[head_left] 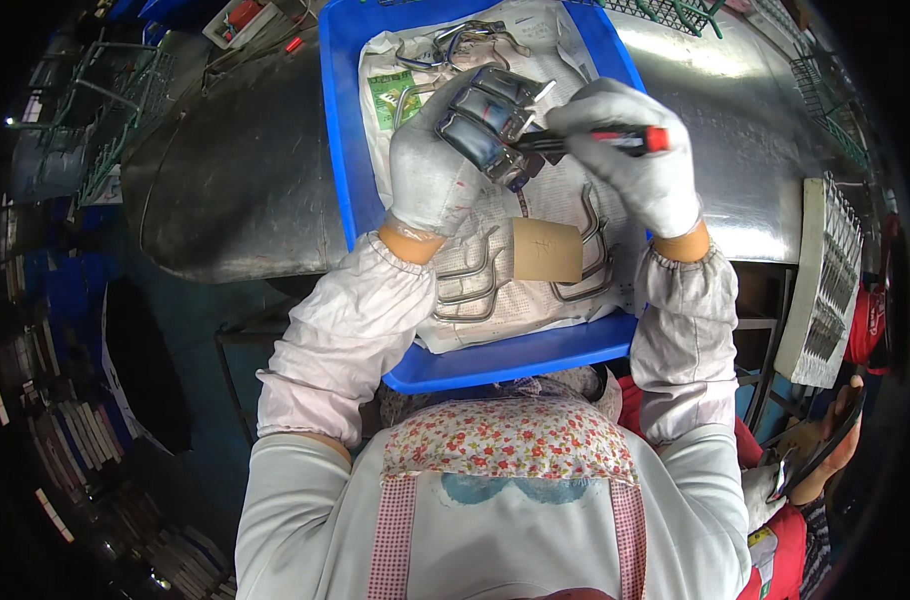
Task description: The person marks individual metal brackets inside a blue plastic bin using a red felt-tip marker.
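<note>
White-gloved, my left hand [427, 165] grips a few shiny metal pieces with broad, mirror-like faces [473, 137], held side by side above the tray. My right hand [647, 165], also gloved, is closed around a black marker pen with a red end [615, 140]. Its dark tip points left at the edge of the metal pieces; I cannot tell whether it touches. Beneath both hands is a blue plastic tray [340, 150] lined with printed paper. Bent chrome handles [465, 295] lie in it at near left, near right and the far end. A small brown cardboard piece [547, 250] sits between the near groups.
The tray rests on a metal-topped table [245, 190], its near edge close to my body. Green wire racks [125, 120] stand at far left and far right. A white rack of metal parts [820, 285] is at right. Another person's hand [840, 430] shows at lower right.
</note>
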`<action>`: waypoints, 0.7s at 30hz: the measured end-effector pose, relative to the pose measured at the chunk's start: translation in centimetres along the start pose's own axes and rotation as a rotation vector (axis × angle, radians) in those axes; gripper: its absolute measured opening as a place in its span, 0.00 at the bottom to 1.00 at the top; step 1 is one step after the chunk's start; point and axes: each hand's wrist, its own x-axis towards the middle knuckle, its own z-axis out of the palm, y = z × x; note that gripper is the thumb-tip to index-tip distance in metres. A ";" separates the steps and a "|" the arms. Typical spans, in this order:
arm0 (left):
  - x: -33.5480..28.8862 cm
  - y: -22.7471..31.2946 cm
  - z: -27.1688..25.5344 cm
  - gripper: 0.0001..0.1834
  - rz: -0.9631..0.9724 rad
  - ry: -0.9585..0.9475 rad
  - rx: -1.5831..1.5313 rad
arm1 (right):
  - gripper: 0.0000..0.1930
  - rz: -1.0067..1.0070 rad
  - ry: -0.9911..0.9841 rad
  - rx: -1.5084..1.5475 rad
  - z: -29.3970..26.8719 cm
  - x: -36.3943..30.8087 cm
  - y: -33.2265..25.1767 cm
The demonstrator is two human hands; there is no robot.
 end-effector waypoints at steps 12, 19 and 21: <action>1.4 -1.1 0.4 0.13 -0.445 0.109 -0.713 | 0.05 0.251 0.182 0.345 -2.2 -1.2 1.4; 1.3 -1.6 -0.1 0.15 -0.542 0.017 -0.890 | 0.08 0.171 0.286 0.386 -2.8 -0.8 3.1; 1.3 -1.7 -0.2 0.15 -0.544 -0.042 -0.876 | 0.09 0.151 0.362 0.384 -2.7 -0.7 3.6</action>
